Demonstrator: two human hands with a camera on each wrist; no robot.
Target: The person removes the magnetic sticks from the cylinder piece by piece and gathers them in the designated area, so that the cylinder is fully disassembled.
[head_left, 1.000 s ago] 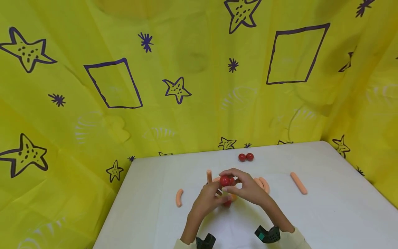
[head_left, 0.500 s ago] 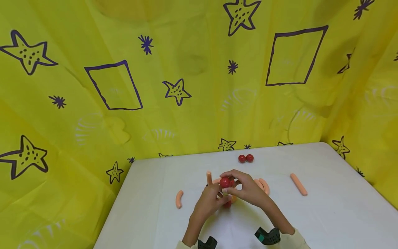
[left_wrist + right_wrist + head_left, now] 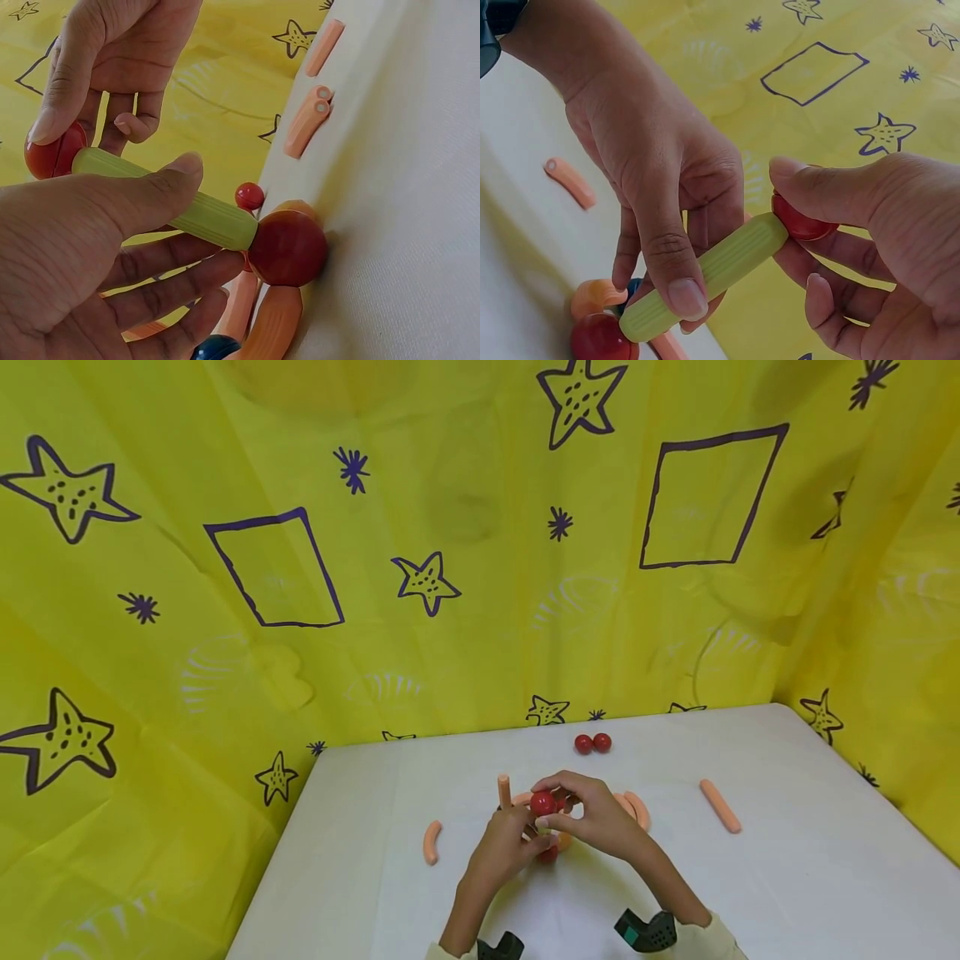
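Observation:
My left hand [image 3: 501, 842] grips a ribbed light-green rod [image 3: 214, 217] between thumb and fingers. The rod leans, its lower end against a large red ball [image 3: 289, 247] close to the table. At its upper end is another red ball [image 3: 802, 217], pinched by the thumb and fingers of my right hand [image 3: 596, 818]. A curved orange piece [image 3: 274, 322] runs from the lower ball, and part of a dark blue ball [image 3: 214, 348] shows beside it. In the head view, the green rod is mostly hidden by the hands, and an orange rod [image 3: 504, 791] stands up just behind the left hand.
Two red balls [image 3: 593, 743] lie together near the back edge of the white table [image 3: 810, 877]. A straight orange rod [image 3: 721, 806] lies to the right, curved orange pieces [image 3: 637, 807] lie beyond the right hand, and a short curved one [image 3: 432, 842] at left. A yellow patterned cloth [image 3: 480, 652] hangs behind.
The head view has tilted up very slightly, so the scene sits a little lower. Both hands keep the same hold on the rod and ball.

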